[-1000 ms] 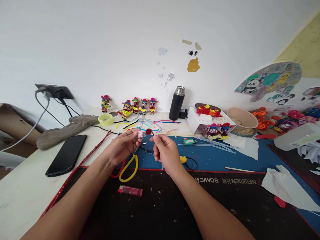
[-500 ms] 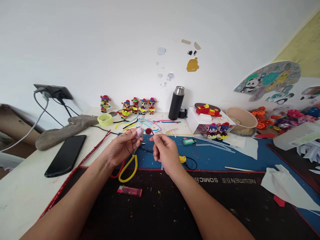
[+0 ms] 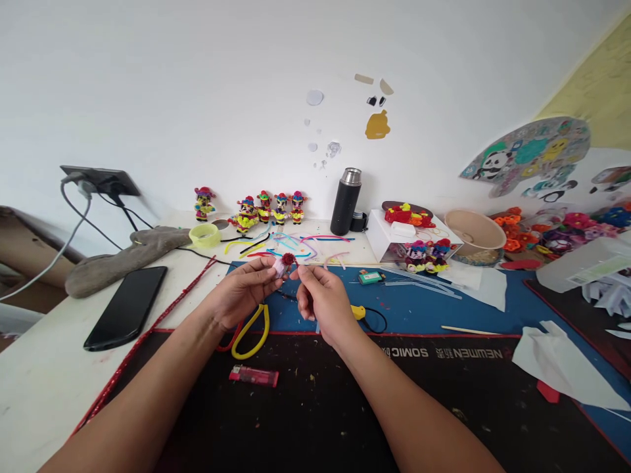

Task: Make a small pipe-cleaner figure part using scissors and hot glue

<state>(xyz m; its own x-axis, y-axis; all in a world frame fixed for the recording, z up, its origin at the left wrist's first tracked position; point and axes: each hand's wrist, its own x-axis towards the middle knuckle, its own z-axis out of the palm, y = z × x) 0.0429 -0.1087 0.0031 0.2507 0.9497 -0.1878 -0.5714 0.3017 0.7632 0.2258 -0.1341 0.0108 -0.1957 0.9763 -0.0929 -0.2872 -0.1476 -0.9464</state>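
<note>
Between thumb and fingers, my left hand (image 3: 249, 286) pinches a small pale lilac fuzzy piece (image 3: 280, 267). My right hand (image 3: 323, 295) is closed on the short end of a dark red pipe cleaner coil (image 3: 288, 259). The coil touches the top of the lilac piece, or nearly so. Below my left hand lie scissors (image 3: 251, 335) with one yellow and one red handle, their blades partly hidden. A pink lighter (image 3: 254, 376) rests on the black mat nearer to me. Behind my right hand a yellow-handled tool (image 3: 359, 312) shows in part.
Several pipe cleaner dolls (image 3: 246, 213) stand along the wall. Loose coloured pipe cleaners (image 3: 296, 244) lie before them. A black thermos (image 3: 346, 202) and a white box (image 3: 382, 240) stand at the back. A phone (image 3: 127, 307) and long red pipe cleaners (image 3: 142, 338) lie on the left.
My hands have come closer together. The red coil has moved left, from apart to up against the lilac piece. The view has shifted slightly.
</note>
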